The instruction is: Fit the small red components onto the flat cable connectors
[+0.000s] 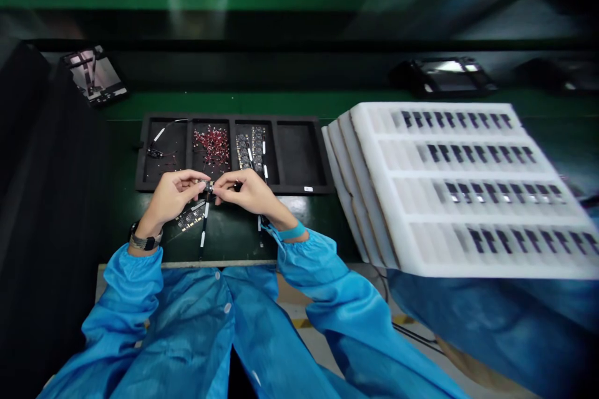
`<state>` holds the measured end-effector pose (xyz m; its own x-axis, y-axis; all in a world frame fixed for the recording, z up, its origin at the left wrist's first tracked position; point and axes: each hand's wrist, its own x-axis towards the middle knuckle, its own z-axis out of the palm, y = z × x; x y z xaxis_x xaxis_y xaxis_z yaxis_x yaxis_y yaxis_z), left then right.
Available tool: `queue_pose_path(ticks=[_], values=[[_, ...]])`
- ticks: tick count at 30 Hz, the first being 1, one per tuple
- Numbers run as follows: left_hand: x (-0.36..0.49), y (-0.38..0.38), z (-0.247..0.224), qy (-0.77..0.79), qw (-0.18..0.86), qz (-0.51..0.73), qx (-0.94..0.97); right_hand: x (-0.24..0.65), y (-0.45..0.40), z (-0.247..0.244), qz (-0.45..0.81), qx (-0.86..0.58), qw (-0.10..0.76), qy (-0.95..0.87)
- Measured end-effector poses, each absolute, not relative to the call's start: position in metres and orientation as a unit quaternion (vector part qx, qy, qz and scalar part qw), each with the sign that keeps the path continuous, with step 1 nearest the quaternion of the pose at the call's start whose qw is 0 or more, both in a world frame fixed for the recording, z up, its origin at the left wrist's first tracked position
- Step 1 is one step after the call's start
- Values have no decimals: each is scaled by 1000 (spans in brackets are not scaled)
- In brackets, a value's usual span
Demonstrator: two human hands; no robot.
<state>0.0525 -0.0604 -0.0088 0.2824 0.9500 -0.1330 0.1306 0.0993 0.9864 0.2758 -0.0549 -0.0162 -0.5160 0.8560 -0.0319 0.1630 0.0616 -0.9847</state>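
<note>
My left hand (180,192) pinches a small dark circuit board (207,186) at the front edge of a black compartment tray (234,187). From the other side, my right hand (246,190) has thumb and forefinger closed at the same board; whether a tiny part sits between them is too small to tell. A black cable with white labels (204,224) hangs down from the board toward the table edge. Below my left hand lies a panel of small circuit boards (191,217). Another thin cable (260,232) runs below my right wrist.
Red-and-black small parts (213,144) fill one tray compartment, and board strips (251,146) another. Stacked white foam trays (402,199) with dark pieces stand at right. A black wall-like block (51,187) borders the left. Framed devices (96,75) lie behind. A person's blue garment (491,318) shows lower right.
</note>
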Motion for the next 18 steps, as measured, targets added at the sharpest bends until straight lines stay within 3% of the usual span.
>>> queue_pose_path(ticks=[18], values=[[51, -60, -14, 442, 598, 335, 579, 283, -47, -18, 615, -343, 251, -664]])
